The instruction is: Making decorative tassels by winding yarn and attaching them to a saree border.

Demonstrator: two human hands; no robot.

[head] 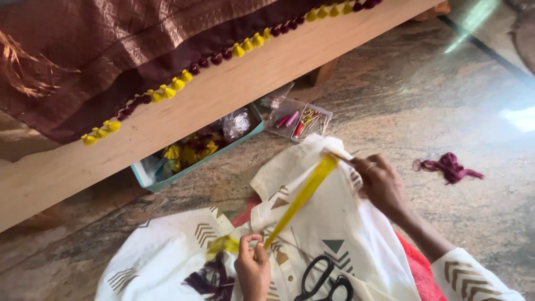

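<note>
Thread, a taut yellow silky bundle (304, 195), is light, limp and slippery: your left hand (252, 267) pinches its seven-o'clock end, right hand (382, 183) its one-o'clock end.

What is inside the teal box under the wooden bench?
The teal box holds yellow and maroon thread bundles and a crumpled clear plastic bag. The wooden bench covers its rear part, so whatever lies there is hidden.

left hand (252, 267) fingers pinched low, right hand (382, 184) raised, fingers pinched
</note>
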